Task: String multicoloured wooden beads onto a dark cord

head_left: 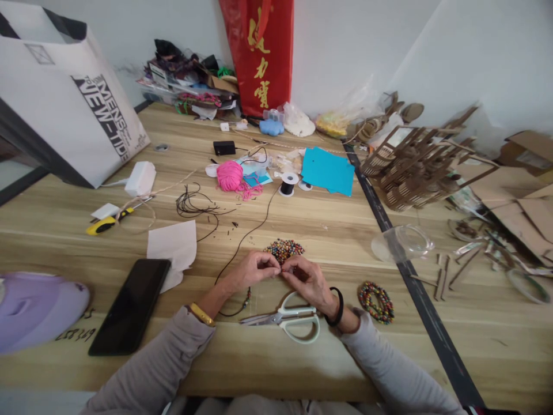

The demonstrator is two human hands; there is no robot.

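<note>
Close together over the table, my left hand (254,270) and my right hand (309,279) both have thumb and forefinger pinched. A thin black cord (247,233) passes under my left wrist, and its short beaded length (247,297) leads up into my left hand. What my right fingertips grip is too small to make out. Just beyond the fingertips lies a pile of small multicoloured beads (284,249). Scissors with pale green handles (298,317) rest below my right hand. A coiled string of beads (375,302) lies to the right.
The cord runs from a spool (287,184) near pink yarn (230,176) and blue sheets (328,170). A phone (129,305), white paper (171,245) and a yellow cutter (108,222) lie left. Woven brown baskets (415,167) stand right; a red bag (263,57) stands behind.
</note>
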